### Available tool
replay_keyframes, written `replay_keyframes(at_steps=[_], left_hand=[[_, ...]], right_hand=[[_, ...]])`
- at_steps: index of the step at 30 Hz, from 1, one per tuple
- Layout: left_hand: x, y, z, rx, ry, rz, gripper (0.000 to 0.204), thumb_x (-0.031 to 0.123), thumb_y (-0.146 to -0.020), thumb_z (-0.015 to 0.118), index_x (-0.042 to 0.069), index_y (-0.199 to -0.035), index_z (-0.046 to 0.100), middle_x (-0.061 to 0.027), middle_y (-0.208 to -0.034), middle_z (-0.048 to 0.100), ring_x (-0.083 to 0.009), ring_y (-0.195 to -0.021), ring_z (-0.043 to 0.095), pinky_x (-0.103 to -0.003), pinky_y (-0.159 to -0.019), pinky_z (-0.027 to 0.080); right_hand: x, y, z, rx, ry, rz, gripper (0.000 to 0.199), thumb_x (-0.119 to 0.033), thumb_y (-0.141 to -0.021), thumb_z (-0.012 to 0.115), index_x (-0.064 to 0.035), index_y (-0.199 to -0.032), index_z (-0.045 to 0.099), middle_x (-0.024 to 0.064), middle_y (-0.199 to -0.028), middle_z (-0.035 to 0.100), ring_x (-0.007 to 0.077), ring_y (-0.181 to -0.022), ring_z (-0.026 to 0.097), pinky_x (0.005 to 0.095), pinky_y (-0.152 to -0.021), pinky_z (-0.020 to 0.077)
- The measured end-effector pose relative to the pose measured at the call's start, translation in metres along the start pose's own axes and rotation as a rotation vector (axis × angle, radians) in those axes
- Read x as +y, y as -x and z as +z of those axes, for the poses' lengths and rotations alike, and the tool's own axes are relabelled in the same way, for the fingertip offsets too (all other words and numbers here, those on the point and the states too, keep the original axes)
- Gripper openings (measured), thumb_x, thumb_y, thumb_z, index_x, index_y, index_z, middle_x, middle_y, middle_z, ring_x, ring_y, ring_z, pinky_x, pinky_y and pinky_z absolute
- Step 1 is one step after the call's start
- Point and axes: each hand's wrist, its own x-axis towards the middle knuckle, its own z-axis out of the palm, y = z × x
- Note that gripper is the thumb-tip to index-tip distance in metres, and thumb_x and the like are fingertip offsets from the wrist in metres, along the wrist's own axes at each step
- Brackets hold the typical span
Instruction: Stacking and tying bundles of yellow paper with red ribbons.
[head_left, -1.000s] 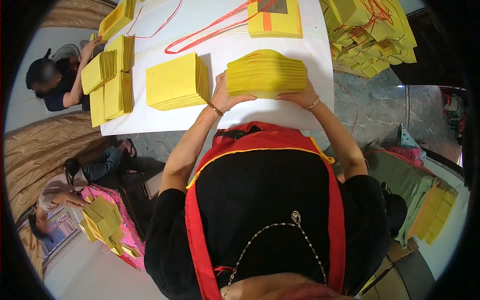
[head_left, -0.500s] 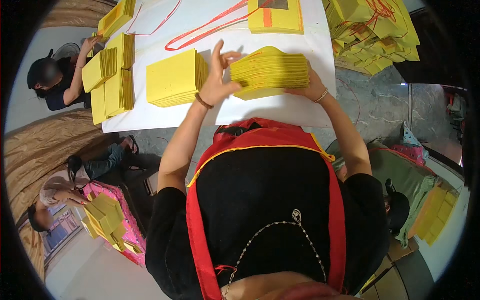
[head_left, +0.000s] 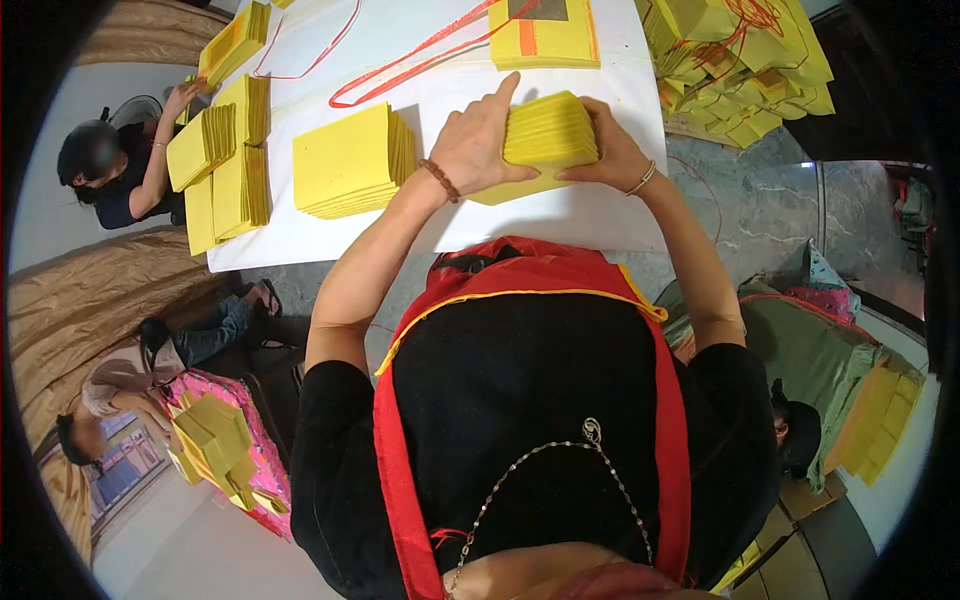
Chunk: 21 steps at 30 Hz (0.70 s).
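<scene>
A thick stack of yellow paper point(head_left: 550, 132) is squeezed between my two hands over the near part of the white table, its layered edges facing up. My left hand point(head_left: 476, 146) grips its left side, with the index finger pointing up past it. On the opposite side, my right hand point(head_left: 616, 150) wraps round the stack, thumb in front. Some yellow paper shows below the stack, partly covered by my left hand. To the left of my hands lies another neat stack of yellow paper point(head_left: 342, 162), touched by neither hand.
Beyond my hands lie a loop of red string point(head_left: 400, 72) and a yellow bundle with an orange band point(head_left: 570, 50). More yellow stacks point(head_left: 228, 190) line the white table's point(head_left: 440, 235) left edge, near a co-worker's hand. Tied yellow bundles point(head_left: 740, 75) are heaped at far right.
My left hand has moved right and closed on the stack's left side. The stack, wide and fanned before, now looks narrower and turned between both hands.
</scene>
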Motion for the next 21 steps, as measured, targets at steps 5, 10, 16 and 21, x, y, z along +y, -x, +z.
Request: replay_keyframes(at_steps=[5, 10, 16, 21], left_hand=[[-0.011, 0.0, 0.001, 0.091, 0.119, 0.046, 0.083, 0.035, -0.055, 0.075, -0.001, -0.119, 0.037, -0.0192, -0.104, 0.051, -0.0319, -0.097, 0.051, -0.036, -0.085, 0.041], [-0.008, 0.014, -0.005, 0.139, 0.615, 0.049, 0.084, 0.033, -0.056, 0.078, -0.001, -0.12, 0.034, -0.016, -0.11, 0.048, -0.0248, -0.102, 0.049, -0.034, -0.089, 0.039], [-0.059, 0.037, 0.072, 0.023, 0.735, -0.053, 0.082, 0.02, -0.058, 0.08, 0.002, -0.123, 0.034, -0.0136, -0.118, 0.046, -0.0231, -0.111, 0.043, -0.034, -0.093, 0.036], [-0.029, 0.048, 0.03, -0.256, 0.784, -0.267, 0.071, 0.021, -0.059, 0.079, 0.003, -0.119, 0.044, -0.0107, -0.117, 0.05, -0.0191, -0.108, 0.046, -0.033, -0.09, 0.038]], right_hand=[[0.035, 0.009, 0.014, 0.207, -0.507, -0.195, 0.127, -0.014, -0.049, 0.083, -0.0196, -0.135, -0.011, 0.0127, -0.135, 0.025, 0.0237, -0.121, 0.031, 0.0383, -0.099, 0.0291], [-0.003, 0.022, 0.012, -0.022, -0.588, 0.089, 0.097, -0.01, -0.052, 0.082, -0.0082, -0.131, 0.026, 0.0067, -0.124, 0.042, 0.0197, -0.114, 0.04, 0.0337, -0.094, 0.0346], [0.008, 0.013, 0.042, -0.144, -0.208, 0.132, 0.109, -0.03, -0.048, 0.085, -0.0024, -0.132, 0.02, 0.0135, -0.132, 0.031, 0.0249, -0.124, 0.027, 0.0339, -0.103, 0.0223], [0.011, 0.001, 0.044, -0.077, 0.075, -0.179, 0.14, -0.039, -0.042, 0.085, 0.0023, -0.132, -0.015, 0.0213, -0.139, 0.005, 0.0308, -0.131, 0.006, 0.0377, -0.106, 0.0109]])
